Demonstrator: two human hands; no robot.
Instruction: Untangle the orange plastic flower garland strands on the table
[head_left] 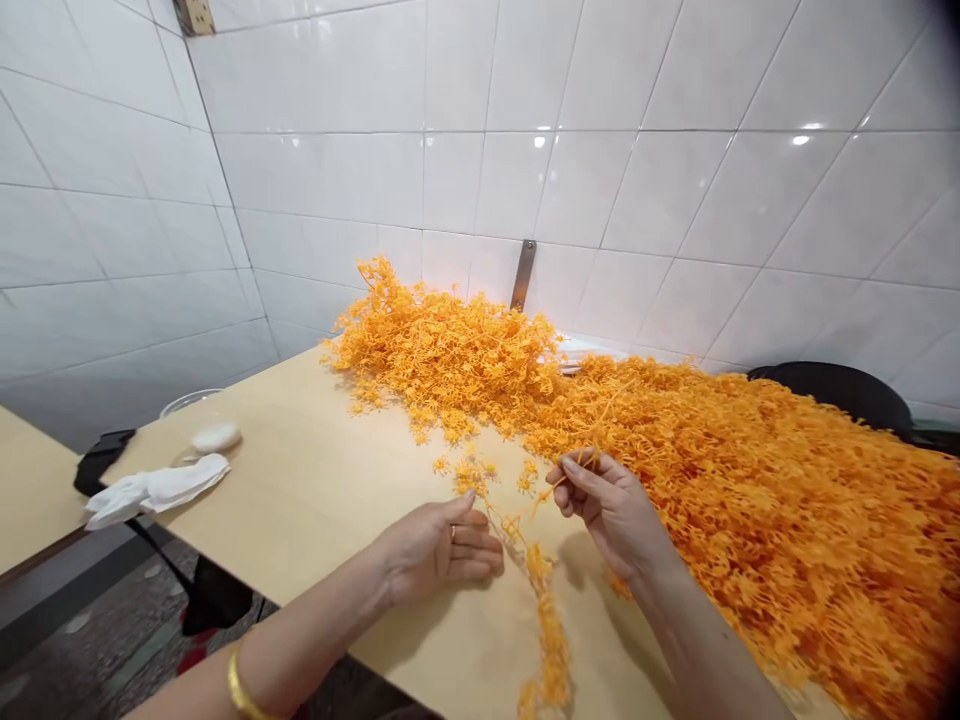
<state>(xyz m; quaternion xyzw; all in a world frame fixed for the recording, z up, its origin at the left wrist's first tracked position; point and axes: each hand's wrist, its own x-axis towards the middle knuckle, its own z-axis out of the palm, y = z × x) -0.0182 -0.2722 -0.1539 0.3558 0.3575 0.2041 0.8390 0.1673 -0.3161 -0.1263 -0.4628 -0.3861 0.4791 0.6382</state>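
My right hand point(609, 505) is closed in a pinch on the thin stem of an orange plastic flower sprig point(555, 488), just in front of the big orange pile. To its left, my left hand point(439, 545) has its fingers stretched out and its thumb raised. Beside those fingertips runs a long orange strand point(553, 640) with small flower tufts, lying on the table toward me. Whether the left hand touches the strand I cannot tell. A few small orange tufts point(471, 470) lie just beyond the left thumb.
A heap of orange sprigs point(450, 350) sits at the back; a larger pile point(795, 500) covers the right side. White cloth point(169, 488) and a round white object point(216, 438) lie at the table's left edge. Behind stands a tiled wall point(360, 170). A black round object point(832, 390) is back right.
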